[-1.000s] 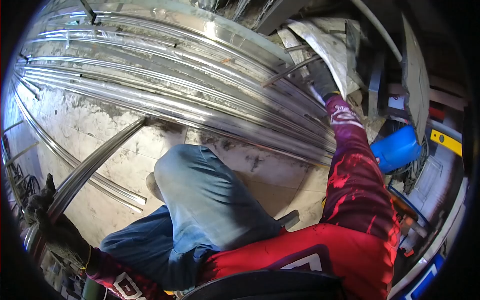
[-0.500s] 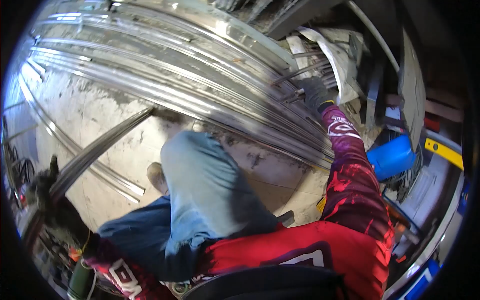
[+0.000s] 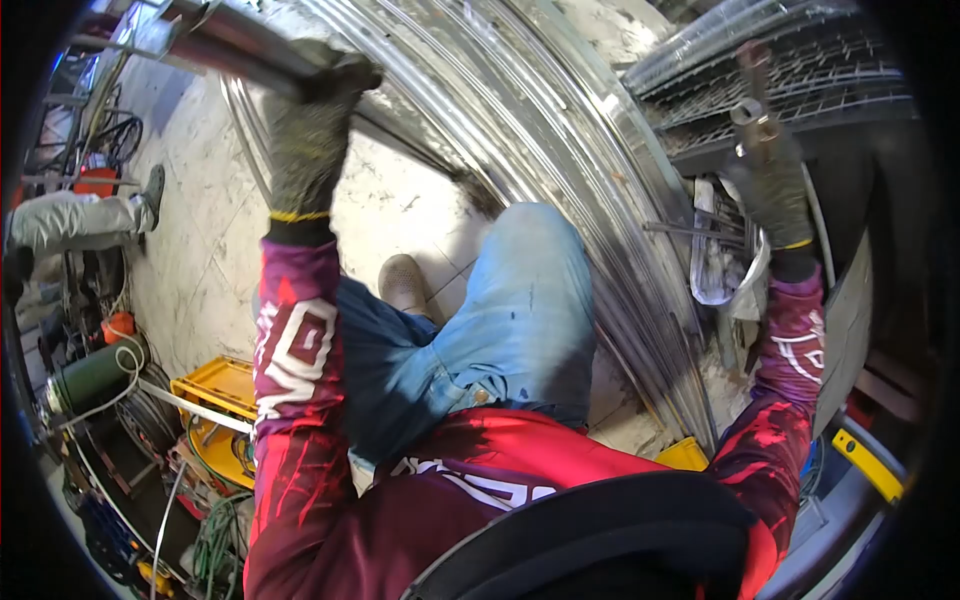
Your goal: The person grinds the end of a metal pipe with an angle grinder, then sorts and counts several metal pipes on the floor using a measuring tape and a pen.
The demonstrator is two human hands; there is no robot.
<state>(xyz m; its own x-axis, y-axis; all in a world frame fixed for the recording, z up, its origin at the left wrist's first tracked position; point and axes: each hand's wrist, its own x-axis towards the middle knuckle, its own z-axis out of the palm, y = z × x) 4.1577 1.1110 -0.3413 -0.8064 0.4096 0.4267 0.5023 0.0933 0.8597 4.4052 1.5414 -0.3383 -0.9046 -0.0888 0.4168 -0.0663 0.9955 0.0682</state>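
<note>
My left hand, in a dark work glove, is wrapped round a bundle of metal bars at the upper left, raised above the floor. At the upper right my right hand, gloved too, is closed round a short metal piece with a round hollow end. Just below and left of that hand is a white sack with thin rods sticking out. Long metal profiles lie across the floor between my hands, beyond my bent knee.
Wire mesh racks stand at the upper right. A person's leg shows at the left. Below it are a green cylinder, a yellow tray and cables. A yellow level lies at the right.
The view has turned. My left hand has risen with the bars. My right hand has come up from the rods by the sack and now holds a metal piece.
</note>
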